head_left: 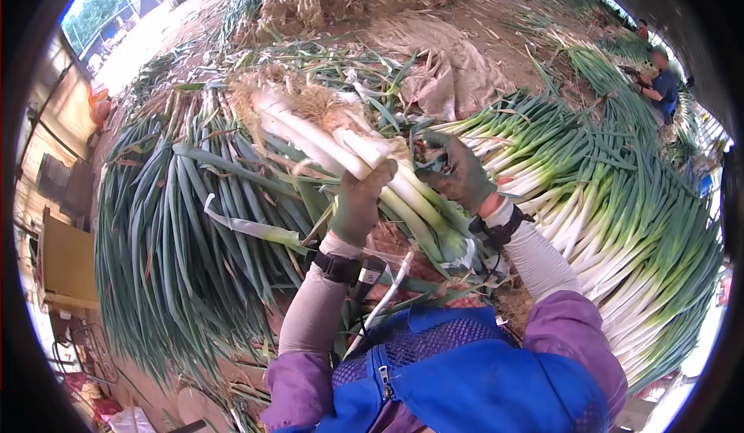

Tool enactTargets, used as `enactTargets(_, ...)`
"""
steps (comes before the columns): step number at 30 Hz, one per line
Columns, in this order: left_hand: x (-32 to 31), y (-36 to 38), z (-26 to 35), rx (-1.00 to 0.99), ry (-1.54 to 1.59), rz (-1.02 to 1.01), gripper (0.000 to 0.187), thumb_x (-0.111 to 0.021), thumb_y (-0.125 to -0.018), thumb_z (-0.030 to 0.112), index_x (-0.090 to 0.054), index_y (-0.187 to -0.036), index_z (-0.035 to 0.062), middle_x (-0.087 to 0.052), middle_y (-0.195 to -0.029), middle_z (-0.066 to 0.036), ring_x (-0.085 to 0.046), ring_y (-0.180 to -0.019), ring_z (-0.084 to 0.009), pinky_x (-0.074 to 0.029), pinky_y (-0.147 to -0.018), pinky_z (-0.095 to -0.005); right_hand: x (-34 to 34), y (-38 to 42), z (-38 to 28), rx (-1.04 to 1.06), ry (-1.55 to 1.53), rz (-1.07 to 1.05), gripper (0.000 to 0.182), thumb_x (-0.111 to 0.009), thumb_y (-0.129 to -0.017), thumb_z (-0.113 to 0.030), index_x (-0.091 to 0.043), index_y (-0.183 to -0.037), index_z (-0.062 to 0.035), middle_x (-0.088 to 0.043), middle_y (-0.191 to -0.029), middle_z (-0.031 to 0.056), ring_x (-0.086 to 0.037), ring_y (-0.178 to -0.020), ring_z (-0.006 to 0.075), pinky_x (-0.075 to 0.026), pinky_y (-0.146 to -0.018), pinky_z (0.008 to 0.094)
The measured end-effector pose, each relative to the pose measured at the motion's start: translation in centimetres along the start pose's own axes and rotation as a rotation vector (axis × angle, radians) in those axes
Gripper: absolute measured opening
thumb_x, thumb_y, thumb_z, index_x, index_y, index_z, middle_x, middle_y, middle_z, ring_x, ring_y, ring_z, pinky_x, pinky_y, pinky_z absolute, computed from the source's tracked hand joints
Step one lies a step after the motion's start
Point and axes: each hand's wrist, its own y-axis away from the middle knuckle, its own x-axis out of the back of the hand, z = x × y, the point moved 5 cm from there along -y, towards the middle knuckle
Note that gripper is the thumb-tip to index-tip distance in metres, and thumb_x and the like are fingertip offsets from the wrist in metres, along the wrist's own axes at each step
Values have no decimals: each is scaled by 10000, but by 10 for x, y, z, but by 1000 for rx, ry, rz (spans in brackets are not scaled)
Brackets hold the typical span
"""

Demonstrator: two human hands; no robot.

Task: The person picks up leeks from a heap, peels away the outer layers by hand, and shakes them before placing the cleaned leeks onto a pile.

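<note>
My left hand, in a dirty greenish work glove, is closed around thick white stalks of long green onions. Their bushy brown roots point away from me. More pale stalks run under the hand toward my lap, ending in green leaves. Just to the right, my gloved right hand has its fingers apart and curved, close beside those stalks, with nothing in it. A peeled-back leaf piece lies left of my left hand.
A heap of untrimmed green onions lies on the left. Cleaned ones with white stems spread on the right. Ahead are a crumpled beige sheet and a rooty bundle. Another person is at far right.
</note>
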Motion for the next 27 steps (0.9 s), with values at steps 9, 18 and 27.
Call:
enactTargets(9,4,2,26,115,190,-142,296,-559,-873,123,-641,-1119,-20,-652,-1046,-64,-604,-964,-171,-474,-870,-311,-56,-32,2,-233,-539,-885,452,-652,-868,-87,-516,-1299,-73,-648,-1105,45,-600,-875,96,-488,-702,240)
enactTargets(18,-21,0,21,482,589,-191,252,-654,-794,126,-652,-1016,7,-669,-936,-59,-628,-850,-173,-506,-794,-332,77,-174,-109,262,1100,-10,206,-497,-930,-194,-586,-1105,-258,-670,-868,80,-669,-770,243,-530,-655,366)
enactTargets(27,-35,53,0,545,1406,-409,672,-733,-808,127,-398,-1390,90,-520,-1304,-92,-523,-1187,-240,-476,-973,-429,133,-204,-79,225,205,36,287,-501,-933,-113,-551,-1213,-153,-640,-933,93,-626,-800,176,-511,-724,300)
